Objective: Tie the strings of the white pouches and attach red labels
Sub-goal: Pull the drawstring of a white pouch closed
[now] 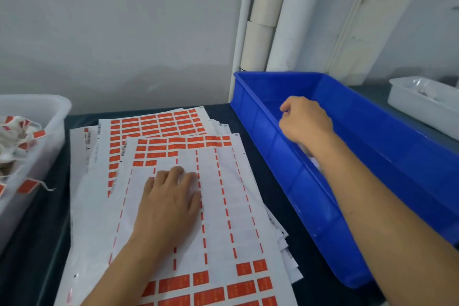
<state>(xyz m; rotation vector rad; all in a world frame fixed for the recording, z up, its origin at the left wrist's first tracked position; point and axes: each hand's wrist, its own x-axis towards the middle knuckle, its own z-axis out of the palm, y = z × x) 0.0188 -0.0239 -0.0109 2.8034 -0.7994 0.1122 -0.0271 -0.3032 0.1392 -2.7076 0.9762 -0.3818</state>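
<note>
Left hand (pixel 171 196) flat on label sheet (pixel 223 206) | right hand (pixel 304 119) in blue bin (pixel 372 131), fingers hidden

Both forearms were bare all the way into frame, no sleeves showing. The left hand (pixel 171 196) and right hand (pixel 304 120) had no gloves, rings or watch.

Left hand (pixel 171 196) lies flat, fingers spread; right hand (pixel 304 119) reaches forward, fingers curled under.

Grey wall (pixel 111 32) (plain), dark table (pixel 37 243), white pipes (pixel 258 20).
</note>
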